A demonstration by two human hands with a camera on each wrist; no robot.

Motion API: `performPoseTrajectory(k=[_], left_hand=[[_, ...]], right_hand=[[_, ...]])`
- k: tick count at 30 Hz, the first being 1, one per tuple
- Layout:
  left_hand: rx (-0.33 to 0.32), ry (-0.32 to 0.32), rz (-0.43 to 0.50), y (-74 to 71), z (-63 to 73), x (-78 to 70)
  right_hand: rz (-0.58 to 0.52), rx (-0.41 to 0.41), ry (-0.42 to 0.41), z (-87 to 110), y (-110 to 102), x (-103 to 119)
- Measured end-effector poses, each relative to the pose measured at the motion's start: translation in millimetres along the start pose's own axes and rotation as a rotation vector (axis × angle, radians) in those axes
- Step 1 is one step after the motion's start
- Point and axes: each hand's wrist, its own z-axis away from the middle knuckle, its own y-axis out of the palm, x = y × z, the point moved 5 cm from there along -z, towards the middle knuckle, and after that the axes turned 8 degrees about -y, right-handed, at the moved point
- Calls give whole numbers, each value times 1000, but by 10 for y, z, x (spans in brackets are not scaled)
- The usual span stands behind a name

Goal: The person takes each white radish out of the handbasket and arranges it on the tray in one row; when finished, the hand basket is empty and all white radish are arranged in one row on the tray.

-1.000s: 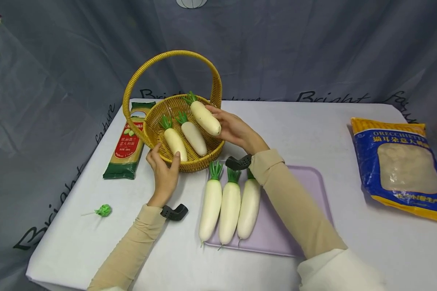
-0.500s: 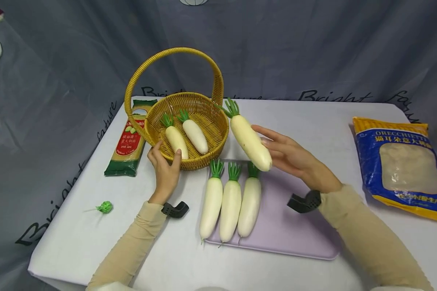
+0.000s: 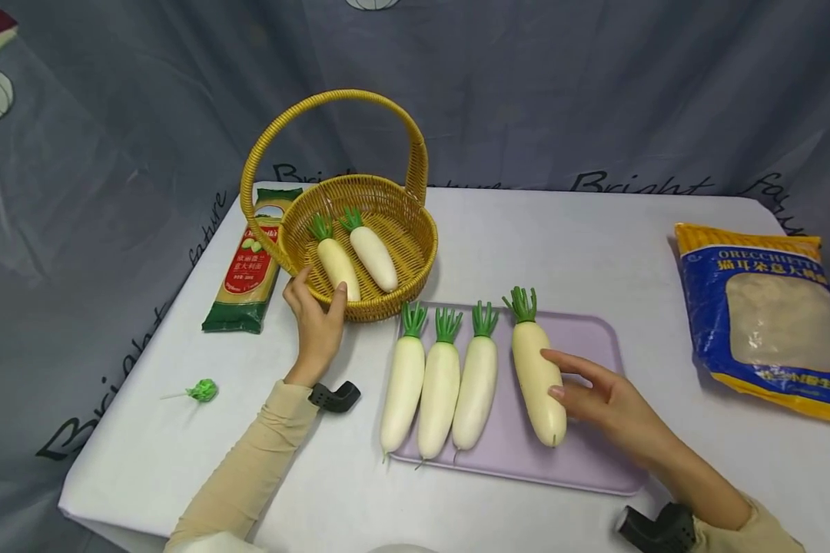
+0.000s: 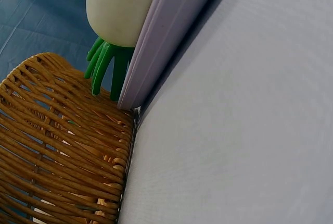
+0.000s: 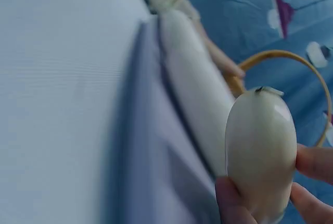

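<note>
My right hand point(image 3: 612, 403) holds a white radish point(image 3: 538, 380) with green leaf stubs over the lilac tray point(image 3: 595, 330). The right wrist view shows thumb and fingertips pinching this radish point(image 5: 260, 146) from both sides. Three longer radishes point(image 3: 439, 399) lie side by side on the tray's left half, leaves pointing away. At the near side of the yellow wicker basket point(image 3: 425, 246), my left hand point(image 3: 317, 330) grips the rim, thumb on the edge. Two smaller radishes point(image 3: 373, 257) lie inside it. The left wrist view catches the basket wall point(image 4: 62, 146) beside the tray's edge.
A green and red pasta packet point(image 3: 245, 269) lies left of the basket, partly behind its handle. A green lollipop point(image 3: 203, 390) rests on the white tablecloth at left. A blue and yellow pasta bag point(image 3: 768, 322) lies at the right. Grey curtain hangs behind the table.
My right hand has carried the radish out of the basket, rightward and nearer, to over the tray's right half. My left hand has stayed at the basket rim.
</note>
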Motion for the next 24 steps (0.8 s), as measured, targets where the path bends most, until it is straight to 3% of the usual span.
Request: performPoseTrajectory(k=[6,12,15,24], left_hand=[[7,1,4,4,-10,0],[8,-2,1,4,2,-8],[10,-2,1,6,4,-15],[7,4,3,-6,-3,-6]], right_hand=[[96,-51,-15,83,203,-112],[259,-70,-158,94,285,-69],[224,-55,-190,89,307,-59],[157,-95,-181,33,240,-57]])
